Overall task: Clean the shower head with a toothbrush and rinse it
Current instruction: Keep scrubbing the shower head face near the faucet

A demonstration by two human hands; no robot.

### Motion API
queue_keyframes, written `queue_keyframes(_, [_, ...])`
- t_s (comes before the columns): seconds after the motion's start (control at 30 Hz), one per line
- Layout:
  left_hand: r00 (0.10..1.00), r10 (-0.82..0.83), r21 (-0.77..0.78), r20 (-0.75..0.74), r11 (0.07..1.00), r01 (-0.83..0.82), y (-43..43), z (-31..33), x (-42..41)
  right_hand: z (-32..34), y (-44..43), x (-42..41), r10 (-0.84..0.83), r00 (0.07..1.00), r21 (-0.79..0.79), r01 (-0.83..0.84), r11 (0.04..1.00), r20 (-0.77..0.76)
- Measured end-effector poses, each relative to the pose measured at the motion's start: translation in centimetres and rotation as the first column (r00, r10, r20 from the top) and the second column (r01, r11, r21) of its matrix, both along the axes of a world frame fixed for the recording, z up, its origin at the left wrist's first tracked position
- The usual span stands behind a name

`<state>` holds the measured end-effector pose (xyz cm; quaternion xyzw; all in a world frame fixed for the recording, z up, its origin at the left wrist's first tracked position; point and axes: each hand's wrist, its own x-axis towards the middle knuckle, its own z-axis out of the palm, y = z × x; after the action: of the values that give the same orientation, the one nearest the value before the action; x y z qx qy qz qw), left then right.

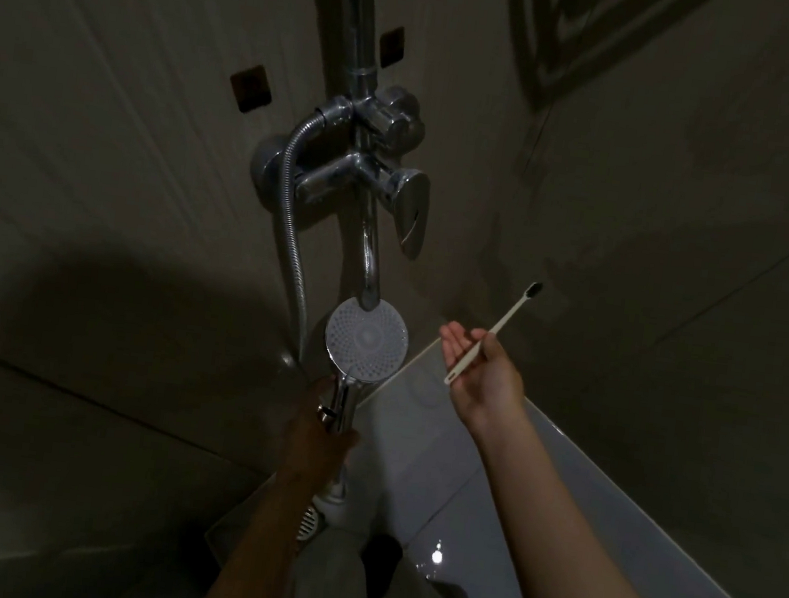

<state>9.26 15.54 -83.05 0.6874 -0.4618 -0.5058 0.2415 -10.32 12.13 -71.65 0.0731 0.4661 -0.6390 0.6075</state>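
Observation:
The round chrome shower head [366,340] faces me, its dotted nozzle face just under the tap spout [369,266]. My left hand [323,431] grips its chrome handle from below. My right hand [485,365] holds a white toothbrush [497,330] loosely across the palm, to the right of the shower head and apart from it. The brush's dark bristles [533,290] point up and to the right, away from the nozzle face.
A chrome mixer valve with a lever [410,207] sits on the tiled wall above, with a riser pipe [363,15]. A metal hose [293,218] loops down on the left. Below are a floor drain [308,522] and a glossy white floor [434,490].

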Motion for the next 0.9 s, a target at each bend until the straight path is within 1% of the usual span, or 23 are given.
queue_keyframes(0.27, [1.0,-0.008,-0.023,-0.015,1.0,0.007,-1.8,1.6,-0.8,0.4,-0.3,-0.8,-0.031,0.999,0.006,0.031,0.999,-0.005])
queue_keyframes(0.33, [0.999,0.013,-0.046,-0.05,0.999,-0.015,-2.4,2.2,-1.3,0.7,-0.4,-1.1,-0.037,0.999,0.011,0.037,0.999,-0.008])
queue_keyframes(0.43, [0.997,0.019,-0.127,-0.076,0.991,-0.028,-3.6,1.6,-2.0,1.0,-0.6,-1.8,-0.048,0.999,0.02,0.049,0.999,-0.017])
queue_keyframes(0.53, [0.991,0.029,-0.062,-0.13,0.997,-0.037,-4.4,0.7,-2.6,1.1,-1.0,-2.6,-0.067,0.997,0.025,0.068,0.997,-0.031])
queue_keyframes(0.6, [0.993,0.026,-0.019,-0.117,0.999,-0.028,-5.0,1.0,-3.2,1.2,-1.2,-3.1,-0.078,0.996,0.027,0.079,0.997,-0.042])
queue_keyframes(0.7, [0.989,0.014,-0.002,-0.145,1.0,-0.015,-5.6,1.5,-4.2,1.2,-1.5,-3.5,-0.092,0.994,0.029,0.093,0.995,-0.053])
queue_keyframes(0.9, [0.991,-0.033,0.007,-0.128,0.999,0.034,-5.7,1.8,-5.0,1.3,-1.7,-3.9,-0.095,0.994,0.035,0.097,0.995,-0.062])
